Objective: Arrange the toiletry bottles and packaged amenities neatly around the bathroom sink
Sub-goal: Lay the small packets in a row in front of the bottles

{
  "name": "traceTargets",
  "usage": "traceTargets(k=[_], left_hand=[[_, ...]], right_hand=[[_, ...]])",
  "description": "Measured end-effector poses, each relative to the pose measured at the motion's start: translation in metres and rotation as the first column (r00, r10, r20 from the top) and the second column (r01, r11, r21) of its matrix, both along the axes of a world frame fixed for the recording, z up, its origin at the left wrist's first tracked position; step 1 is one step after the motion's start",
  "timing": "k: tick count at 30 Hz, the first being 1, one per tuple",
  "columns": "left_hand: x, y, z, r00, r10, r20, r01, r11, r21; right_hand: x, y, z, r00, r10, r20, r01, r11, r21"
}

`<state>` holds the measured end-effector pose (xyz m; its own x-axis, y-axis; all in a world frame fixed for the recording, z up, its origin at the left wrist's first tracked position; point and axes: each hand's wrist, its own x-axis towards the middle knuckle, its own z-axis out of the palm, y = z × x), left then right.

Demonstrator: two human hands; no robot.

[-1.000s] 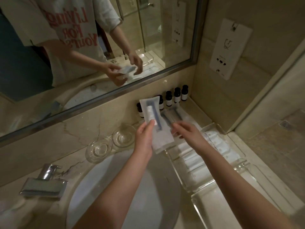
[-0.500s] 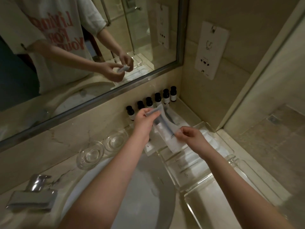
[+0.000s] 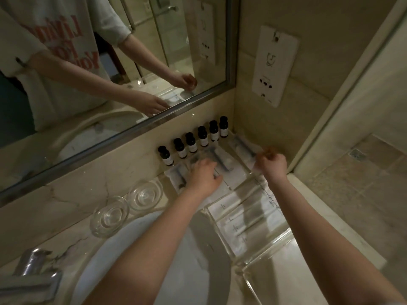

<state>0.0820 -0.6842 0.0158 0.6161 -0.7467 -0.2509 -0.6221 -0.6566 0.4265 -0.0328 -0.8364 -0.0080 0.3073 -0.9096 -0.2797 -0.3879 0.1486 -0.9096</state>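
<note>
seemingly squaring packets point(image 3: 229, 172): left grip point(image 3: 204, 173), fingers flat, presses one, bottles point(image 3: 191, 142) just beyond it; right grip point(image 3: 272, 162) curled (can't tell if holding). next: align edges beneath it.

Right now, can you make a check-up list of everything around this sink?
Surface: marble counter around the white sink, dimly lit.
Job's things: six dark bottles in a row at the wall; flat packets in front; more packets in the clear tray.
Clutter: two glass dishes beside the sink.
Hands: left hand flat on packets; right hand curled at a packet, grip blurred.
Cables: nothing seen.
Surroundings: mirror, faucet, wall panel.
</note>
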Motion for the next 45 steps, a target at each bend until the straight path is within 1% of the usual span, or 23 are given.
traceTargets(k=[2,3,5,7,9,10,12,14,15,16,19,24,26,29,31,35,38,40,42,45], left_hand=[[-0.002,0.012,-0.008,0.999,0.017,0.051,-0.018,0.999,0.034],[-0.002,0.017,-0.011,0.998,0.031,0.063,-0.034,0.998,0.049],[-0.001,0.024,-0.016,0.997,0.021,0.073,-0.028,0.995,0.097],[0.000,0.028,-0.017,0.997,-0.015,0.081,0.004,0.991,0.133],[-0.001,0.029,-0.016,0.995,-0.039,0.089,0.025,0.987,0.157],[-0.002,0.029,-0.015,0.995,-0.046,0.090,0.031,0.986,0.163],[-0.003,0.029,-0.013,0.994,-0.055,0.092,0.039,0.984,0.172],[-0.003,0.030,-0.012,0.995,-0.060,0.085,0.044,0.982,0.181],[-0.003,0.030,-0.012,0.995,-0.061,0.081,0.044,0.981,0.187],[-0.003,0.030,-0.011,0.995,-0.064,0.078,0.048,0.980,0.194],[-0.003,0.031,-0.010,0.994,-0.085,0.073,0.067,0.974,0.215],[-0.003,0.031,-0.007,0.993,-0.096,0.065,0.080,0.973,0.215],[-0.003,0.032,-0.006,0.992,-0.103,0.071,0.085,0.972,0.220],[-0.002,0.037,-0.002,0.992,-0.099,0.078,0.082,0.977,0.197],[-0.003,0.044,0.004,0.994,-0.079,0.077,0.066,0.984,0.162],[-0.006,0.069,0.019,0.995,-0.033,0.098,0.026,0.997,0.068],[-0.010,0.101,0.029,0.988,0.015,0.154,-0.016,1.000,0.006],[-0.015,0.127,0.034,0.979,0.051,0.199,-0.051,0.999,-0.006],[-0.019,0.156,0.038,0.969,0.072,0.237,-0.076,0.997,0.007],[-0.026,0.204,0.041,0.956,0.113,0.270,-0.124,0.992,0.023]], right_hand=[[0.006,-0.005,-0.002,0.992,0.051,-0.114,-0.049,0.999,0.018],[0.008,-0.006,-0.003,0.974,0.095,-0.207,-0.096,0.995,0.002],[0.008,-0.006,-0.002,0.907,0.166,-0.387,-0.214,0.973,-0.085],[0.007,-0.001,0.000,0.840,0.173,-0.515,-0.315,0.928,-0.202],[0.006,0.003,-0.001,0.776,0.125,-0.618,-0.411,0.843,-0.346],[0.007,0.004,-0.003,0.757,0.109,-0.644,-0.460,0.789,-0.407],[0.008,0.006,-0.006,0.732,0.156,-0.663,-0.578,0.657,-0.484],[0.009,0.007,-0.009,0.665,0.272,-0.695,-0.709,0.522,-0.474],[0.009,0.009,-0.010,0.615,0.311,-0.724,-0.759,0.483,-0.437],[0.010,0.010,-0.010,0.579,0.326,-0.748,-0.786,0.469,-0.404],[0.013,0.014,-0.012,0.538,0.285,-0.793,-0.793,0.489,-0.363],[0.019,0.019,-0.007,0.490,0.263,-0.831,-0.798,0.520,-0.306],[0.020,0.021,-0.003,0.492,0.280,-0.824,-0.794,0.533,-0.292],[0.021,0.027,0.007,0.523,0.284,-0.804,-0.780,0.540,-0.317],[0.020,0.036,0.016,0.554,0.289,-0.781,-0.775,0.522,-0.357],[0.013,0.069,0.035,0.614,0.307,-0.727,-0.766,0.455,-0.455],[0.008,0.104,0.047,0.637,0.368,-0.677,-0.761,0.441,-0.476],[0.003,0.131,0.054,0.654,0.402,-0.640,-0.753,0.421,-0.505],[-0.002,0.160,0.058,0.657,0.434,-0.616,-0.754,0.385,-0.533],[-0.007,0.204,0.061,0.628,0.473,-0.618,-0.776,0.325,-0.541]])
